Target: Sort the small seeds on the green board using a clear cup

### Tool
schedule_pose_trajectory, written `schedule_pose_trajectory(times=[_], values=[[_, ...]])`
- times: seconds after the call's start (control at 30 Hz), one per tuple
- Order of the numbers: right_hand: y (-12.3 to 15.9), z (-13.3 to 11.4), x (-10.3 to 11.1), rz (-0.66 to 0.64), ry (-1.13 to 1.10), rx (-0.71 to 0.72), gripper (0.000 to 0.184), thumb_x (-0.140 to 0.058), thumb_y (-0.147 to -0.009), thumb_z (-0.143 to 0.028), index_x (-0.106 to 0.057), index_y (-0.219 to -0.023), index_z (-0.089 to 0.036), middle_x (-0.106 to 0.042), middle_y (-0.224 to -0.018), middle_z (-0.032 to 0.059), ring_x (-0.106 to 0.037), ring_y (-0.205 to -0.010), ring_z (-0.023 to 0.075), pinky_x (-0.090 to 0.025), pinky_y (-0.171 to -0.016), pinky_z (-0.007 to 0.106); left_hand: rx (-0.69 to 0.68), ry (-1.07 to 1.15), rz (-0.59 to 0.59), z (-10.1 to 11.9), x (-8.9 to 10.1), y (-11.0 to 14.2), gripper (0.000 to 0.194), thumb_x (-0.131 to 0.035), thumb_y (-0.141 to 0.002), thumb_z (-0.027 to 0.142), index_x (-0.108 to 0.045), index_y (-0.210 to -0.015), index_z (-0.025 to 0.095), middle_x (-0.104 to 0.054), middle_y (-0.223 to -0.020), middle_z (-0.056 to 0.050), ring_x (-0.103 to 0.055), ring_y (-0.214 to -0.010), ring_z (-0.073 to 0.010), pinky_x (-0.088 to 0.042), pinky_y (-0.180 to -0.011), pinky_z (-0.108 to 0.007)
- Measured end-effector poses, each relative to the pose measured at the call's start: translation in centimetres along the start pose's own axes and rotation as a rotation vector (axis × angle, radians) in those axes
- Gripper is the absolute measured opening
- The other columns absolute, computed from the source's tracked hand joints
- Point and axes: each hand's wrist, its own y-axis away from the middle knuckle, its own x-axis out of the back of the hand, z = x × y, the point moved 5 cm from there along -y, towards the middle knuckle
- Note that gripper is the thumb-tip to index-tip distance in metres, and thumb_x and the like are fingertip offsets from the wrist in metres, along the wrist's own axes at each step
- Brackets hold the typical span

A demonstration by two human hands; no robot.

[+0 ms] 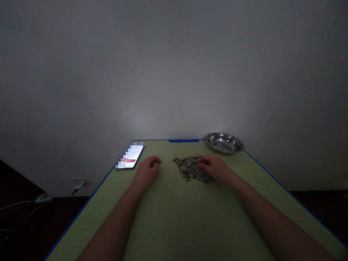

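Note:
A spread pile of small dark brown, seed-like bits (187, 163) lies on the light green table (174, 214), mixed with greyish stuff that I cannot make out. My right hand (216, 168) is at the pile's right side, its thumb and fingers pinched together among the bits. Whatever they grip is too small to name. Left of the pile, apart from it, my left hand (146, 172) rests with curled fingers, thumb close to the index finger. A tiny pale spot shows between them, too small to identify.
A shallow round metal bowl (224, 144) sits at the table's back right corner. A phone with a lit screen (137, 154) lies at the left edge. The wall (174, 72) rises behind the table. Cables and a plug (78, 186) are at the lower left.

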Motion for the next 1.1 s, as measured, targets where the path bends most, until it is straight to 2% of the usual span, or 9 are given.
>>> schedule_pose_trajectory(times=[0.1, 0.43, 0.67, 0.87, 1.1], values=[[-0.1, 0.6, 0.4, 0.015, 0.012, -0.016, 0.019, -0.056, -0.079, -0.028, -0.071, -0.089, -0.021, -0.071, -0.086, 0.0035, -0.062, -0.076, 0.0178, -0.042, -0.068, 0.027, -0.007, 0.001, 0.006, 0.0, 0.0, 0.0, 0.028, -0.041, -0.074, 0.019, -0.066, -0.085, 0.017, -0.067, -0.086, -0.005, -0.061, -0.079, -0.0171, -0.046, -0.074, -0.029], [-0.8, 3.5, 2.1, 0.074, 0.027, -0.098, 0.02, -0.057, -0.078, -0.028, -0.07, -0.087, -0.016, -0.07, -0.077, 0.005, -0.061, -0.069, 0.0176, -0.042, -0.062, 0.027, -0.005, -0.009, -0.014, 0.2, 0.0, 0.0, 0.027, -0.041, -0.073, 0.018, -0.066, -0.085, 0.016, -0.067, -0.084, -0.006, -0.06, -0.078, -0.0172, -0.045, -0.072, -0.029], [-0.5, 3.8, 4.8, 0.243, 0.12, -0.131, 0.018, -0.054, -0.08, -0.029, -0.067, -0.079, -0.017, -0.068, -0.075, 0.0043, -0.06, -0.067, 0.0178, -0.04, -0.06, 0.027, -0.003, 0.01, -0.025, 0.1, -0.2, -0.1, 0.027, -0.041, -0.073, 0.019, -0.066, -0.085, 0.016, -0.067, -0.079, -0.005, -0.059, -0.071, -0.0159, -0.045, -0.067, -0.028], [-0.4, 3.2, 4.6, 0.298, 0.209, -0.072, 0.018, -0.053, -0.079, -0.026, -0.068, -0.082, -0.018, -0.069, -0.077, 0.0041, -0.06, -0.07, 0.0179, -0.041, -0.064, 0.027, -0.006, 0.009, -0.016, 0.1, -0.2, -0.1, 0.027, -0.041, -0.074, 0.019, -0.066, -0.085, 0.016, -0.067, -0.082, -0.006, -0.059, -0.074, -0.0169, -0.045, -0.07, -0.029], [-0.4, 2.6, 4.5, 0.37, 0.114, -0.064, 0.019, -0.054, -0.077, -0.024, -0.068, -0.087, -0.017, -0.07, -0.081, 0.0049, -0.062, -0.071, 0.0173, -0.044, -0.066, 0.027, -0.024, 0.014, -0.026, 0.0, -0.3, 0.0, 0.026, -0.041, -0.074, 0.017, -0.066, -0.084, 0.016, -0.067, -0.085, -0.007, -0.059, -0.082, -0.0181, -0.044, -0.077, -0.031]])
